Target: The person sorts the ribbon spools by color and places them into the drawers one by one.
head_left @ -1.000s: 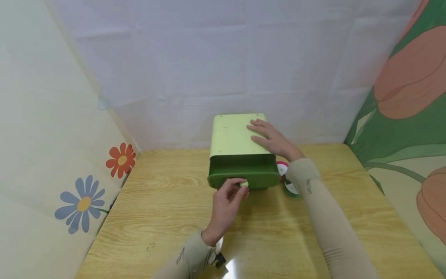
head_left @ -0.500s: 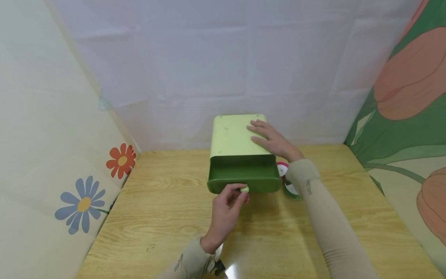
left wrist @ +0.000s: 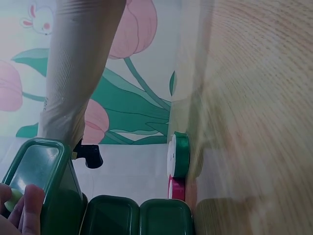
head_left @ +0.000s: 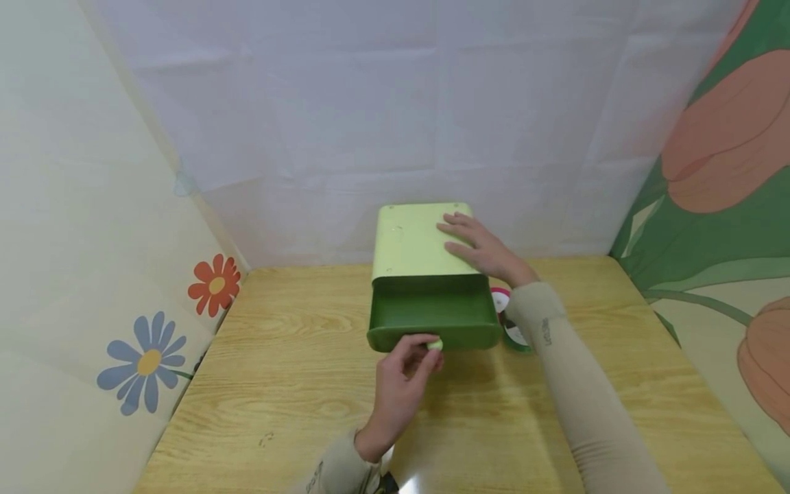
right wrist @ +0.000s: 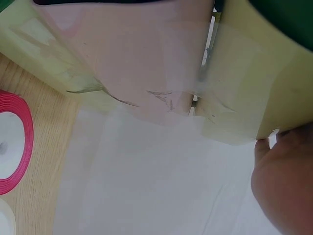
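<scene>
A light green drawer box [head_left: 422, 240] stands near the back of the table. Its dark green top drawer [head_left: 432, 302] is pulled partway out, its inner floor showing. My left hand [head_left: 398, 387] pinches the small pale green knob [head_left: 435, 344] on the drawer front between thumb and fingers. My right hand [head_left: 484, 250] rests on the right side of the box top with its fingers spread. In the left wrist view, two more dark green drawer fronts [left wrist: 110, 215] sit side by side beyond the pulled drawer.
Right of the box, partly behind the right forearm, are a pink ribbon spool [head_left: 500, 298] and a green ribbon spool [head_left: 517, 336] on the wooden table [head_left: 296, 370]. A white sheet [head_left: 333, 123] hangs behind, with flower-printed walls at both sides.
My left hand has drawn the top drawer farther out toward me by its knob, showing more of the inside. My right hand has stayed on the box top.
</scene>
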`<state>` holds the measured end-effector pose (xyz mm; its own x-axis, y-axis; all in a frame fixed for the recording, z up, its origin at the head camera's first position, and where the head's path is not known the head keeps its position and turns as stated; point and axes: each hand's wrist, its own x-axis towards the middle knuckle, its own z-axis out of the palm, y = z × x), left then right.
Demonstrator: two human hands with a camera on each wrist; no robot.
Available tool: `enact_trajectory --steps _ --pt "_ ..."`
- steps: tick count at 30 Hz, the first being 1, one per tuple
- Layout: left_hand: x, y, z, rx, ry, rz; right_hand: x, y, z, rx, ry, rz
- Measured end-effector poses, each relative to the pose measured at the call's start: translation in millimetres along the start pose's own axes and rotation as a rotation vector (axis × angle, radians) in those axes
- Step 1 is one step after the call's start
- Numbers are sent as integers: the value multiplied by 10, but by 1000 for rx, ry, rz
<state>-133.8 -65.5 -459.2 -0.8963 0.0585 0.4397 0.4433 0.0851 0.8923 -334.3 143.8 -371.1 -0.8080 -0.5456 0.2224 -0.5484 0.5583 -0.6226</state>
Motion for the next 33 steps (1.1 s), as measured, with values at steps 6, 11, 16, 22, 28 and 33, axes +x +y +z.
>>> enact_trajectory --steps 6,11,16,22,28,33 --pt "-43 42 2 -4 0 -10 5 -1 -1 3 0 0" --pt "-75 52 13 -2 6 -9 2 -6 -1 9 0 6" --pt "-100 53 18 -10 8 10 2 2 0 3 5 -1" --pt "-120 82 19 -21 10 35 14 19 -2 1 15 -7" --pt "-151 113 18 -11 15 25 13 1 -7 9 12 -1" --pt "-178 126 6 -9 6 2 16 -2 -9 10 8 0"
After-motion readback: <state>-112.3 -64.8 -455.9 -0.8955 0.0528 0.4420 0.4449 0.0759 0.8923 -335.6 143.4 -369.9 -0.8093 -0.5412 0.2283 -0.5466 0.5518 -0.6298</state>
